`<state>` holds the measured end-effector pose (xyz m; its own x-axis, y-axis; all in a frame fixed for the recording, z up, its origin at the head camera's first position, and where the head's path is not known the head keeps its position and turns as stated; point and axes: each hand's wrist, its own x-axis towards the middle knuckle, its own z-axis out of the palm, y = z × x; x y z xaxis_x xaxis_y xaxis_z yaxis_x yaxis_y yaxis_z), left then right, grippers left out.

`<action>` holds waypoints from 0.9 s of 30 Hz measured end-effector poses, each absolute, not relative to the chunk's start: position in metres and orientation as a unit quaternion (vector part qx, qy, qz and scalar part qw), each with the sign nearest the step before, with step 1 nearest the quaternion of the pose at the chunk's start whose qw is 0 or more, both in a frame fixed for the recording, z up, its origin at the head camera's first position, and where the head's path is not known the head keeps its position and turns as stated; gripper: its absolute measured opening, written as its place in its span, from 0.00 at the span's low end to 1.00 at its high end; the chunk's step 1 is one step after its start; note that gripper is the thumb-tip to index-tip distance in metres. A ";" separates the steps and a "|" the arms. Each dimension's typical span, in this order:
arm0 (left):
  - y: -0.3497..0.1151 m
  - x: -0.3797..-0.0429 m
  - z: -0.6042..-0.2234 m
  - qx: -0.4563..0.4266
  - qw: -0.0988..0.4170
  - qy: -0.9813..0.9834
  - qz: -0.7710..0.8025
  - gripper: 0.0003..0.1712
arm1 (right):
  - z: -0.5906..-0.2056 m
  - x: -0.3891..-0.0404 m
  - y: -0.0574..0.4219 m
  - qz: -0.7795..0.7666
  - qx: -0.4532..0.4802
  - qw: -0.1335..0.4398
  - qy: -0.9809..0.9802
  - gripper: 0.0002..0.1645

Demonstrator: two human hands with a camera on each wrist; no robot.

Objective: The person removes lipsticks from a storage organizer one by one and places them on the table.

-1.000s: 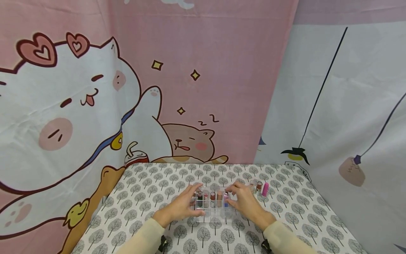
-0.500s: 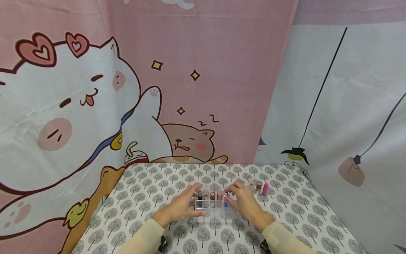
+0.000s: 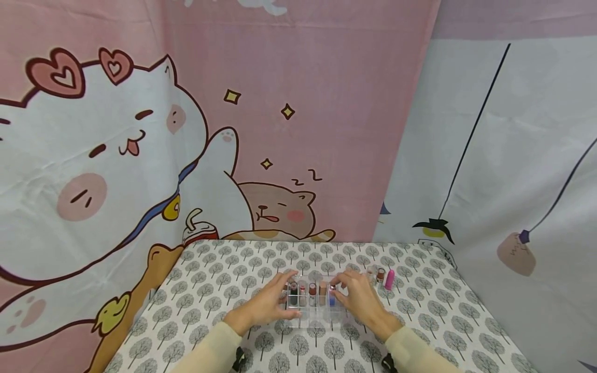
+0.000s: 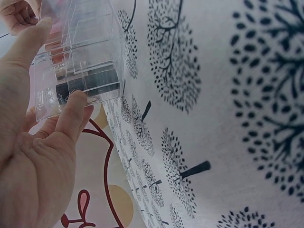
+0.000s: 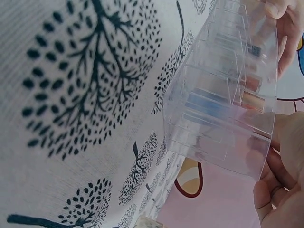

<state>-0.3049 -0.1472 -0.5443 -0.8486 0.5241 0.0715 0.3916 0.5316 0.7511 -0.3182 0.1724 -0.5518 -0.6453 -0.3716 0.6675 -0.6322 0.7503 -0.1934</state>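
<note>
A clear plastic organizer (image 3: pixel 317 317) with compartments stands on the table in front of me. My left hand (image 3: pixel 261 305) grips its left end, thumb at the front and fingers around the back corner. Several tubes stand in its back row: a black one (image 3: pixel 294 294), a pale one with a red top (image 3: pixel 302 296), a dark red-brown one (image 3: pixel 312 293) and a tan one (image 3: pixel 323 293). At the right end is a lipstick-like tube with a blue base (image 5: pixel 204 104). My right hand (image 3: pixel 366 300) pinches its upper part, which the fingertips partly hide.
Right of the organizer, behind my right hand, stand a bright pink tube (image 3: pixel 389 280), a brown-topped tube (image 3: pixel 380 275) and a pale clear one (image 3: pixel 370 273). A tree-print cloth (image 3: pixel 252 259) covers the table. Cartoon-print curtains (image 3: pixel 336 129) hang behind and beside it.
The right fingertips have dropped slightly over the top of the blue-based tube. The left hand and the organizer have stayed in place.
</note>
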 end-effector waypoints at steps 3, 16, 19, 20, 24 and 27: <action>-0.147 -0.305 -0.544 0.263 0.082 0.871 0.407 0.67 | -0.552 -0.318 0.173 0.212 0.287 0.312 -0.880 0.20; -0.148 -0.305 -0.545 0.265 0.083 0.867 0.414 0.66 | -0.547 -0.315 0.172 0.209 0.270 0.309 -0.888 0.20; -0.148 -0.306 -0.546 0.265 0.084 0.866 0.415 0.66 | -0.546 -0.314 0.173 0.219 0.281 0.320 -0.878 0.21; -0.148 -0.306 -0.546 0.265 0.084 0.866 0.415 0.66 | -0.544 -0.313 0.173 0.225 0.285 0.319 -0.875 0.22; -0.147 -0.306 -0.546 0.266 0.085 0.866 0.415 0.66 | -0.538 -0.310 0.174 0.250 0.295 0.305 -0.870 0.20; -0.147 -0.306 -0.546 0.267 0.084 0.866 0.414 0.66 | -0.535 -0.310 0.176 0.266 0.305 0.297 -0.865 0.20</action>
